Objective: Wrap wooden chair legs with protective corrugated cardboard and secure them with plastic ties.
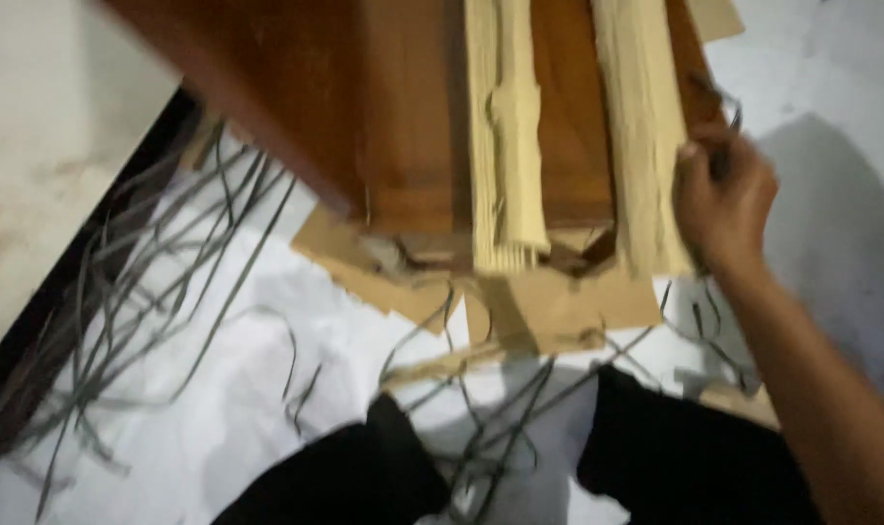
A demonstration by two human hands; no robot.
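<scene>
As held: wood panel (403,107) lengthwise, away.

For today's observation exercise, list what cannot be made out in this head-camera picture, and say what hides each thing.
- Left hand: not in the head view at all.
- Right hand: motion blur and the wooden piece's edge hide its fingertips, so its grip is unclear.
- Wooden piece: cut off by the top edge, so its whole shape is unknown.
- Pale strip bundles: blur hides single strips.
- Cardboard: partly covered by the wooden piece.

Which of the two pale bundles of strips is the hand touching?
The right-hand bundle: the right hand grips its outer edge. The other bundle, nearer the middle, is untouched.
</scene>
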